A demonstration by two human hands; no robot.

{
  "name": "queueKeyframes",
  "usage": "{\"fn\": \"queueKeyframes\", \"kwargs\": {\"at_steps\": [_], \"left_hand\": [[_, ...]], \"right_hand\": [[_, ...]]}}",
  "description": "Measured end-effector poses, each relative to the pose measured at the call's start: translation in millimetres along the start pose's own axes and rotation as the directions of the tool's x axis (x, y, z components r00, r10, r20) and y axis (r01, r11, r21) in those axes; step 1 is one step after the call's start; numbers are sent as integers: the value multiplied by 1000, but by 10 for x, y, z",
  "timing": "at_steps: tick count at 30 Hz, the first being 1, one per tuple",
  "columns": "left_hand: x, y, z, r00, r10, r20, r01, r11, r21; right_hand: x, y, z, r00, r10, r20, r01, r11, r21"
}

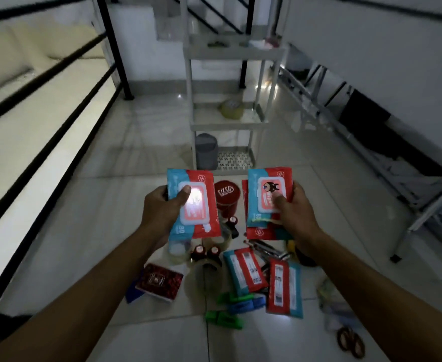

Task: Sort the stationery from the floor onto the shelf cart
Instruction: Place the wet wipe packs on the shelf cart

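Observation:
My left hand (162, 205) grips a red-and-blue wipes pack (204, 220), thumb on its lid. A second red-and-blue pack (264, 184) is held up by my right hand (297, 215), with another pack (260, 232) just beneath it. Both packs hover above the floor pile. On the tiles below lie two more packs (246, 273) (283, 290), tape rolls (209, 273), green and blue highlighters (238, 307), a red notebook (159, 282), a red tin (227, 195) and pens (267, 249). The grey shelf cart (230, 124) stands straight ahead, a tape roll (231, 109) on its middle shelf.
A small grey bin (206, 151) sits at the cart's foot. A black railing (57, 121) runs along the left. A metal rack frame (371, 152) lies on the right. Scissors (350, 342) and a clear bag (337, 307) lie at the lower right. Stairs rise behind the cart.

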State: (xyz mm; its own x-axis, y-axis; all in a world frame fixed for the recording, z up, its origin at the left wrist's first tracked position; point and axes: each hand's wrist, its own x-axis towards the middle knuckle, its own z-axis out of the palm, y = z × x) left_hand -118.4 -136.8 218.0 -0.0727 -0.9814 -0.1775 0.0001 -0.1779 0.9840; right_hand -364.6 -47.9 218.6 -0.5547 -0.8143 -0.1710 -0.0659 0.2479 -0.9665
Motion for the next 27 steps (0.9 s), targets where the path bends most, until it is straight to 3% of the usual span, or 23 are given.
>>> {"fn": "queueKeyframes", "kwargs": {"at_steps": [10,18,27], "left_hand": [[-2,1555,260,996,72,59,-71,997,-9],[180,1882,414,997,68,22,-67,997,-42],[1522,2282,970,999,40,7,-39,995,-89]], "right_hand": [[126,-1569,-436,991,-122,-49,122,992,10],[312,-1925,-485,995,-98,-3,98,994,52],[1727,-2461,-166,995,-95,-7,96,992,82]]}}
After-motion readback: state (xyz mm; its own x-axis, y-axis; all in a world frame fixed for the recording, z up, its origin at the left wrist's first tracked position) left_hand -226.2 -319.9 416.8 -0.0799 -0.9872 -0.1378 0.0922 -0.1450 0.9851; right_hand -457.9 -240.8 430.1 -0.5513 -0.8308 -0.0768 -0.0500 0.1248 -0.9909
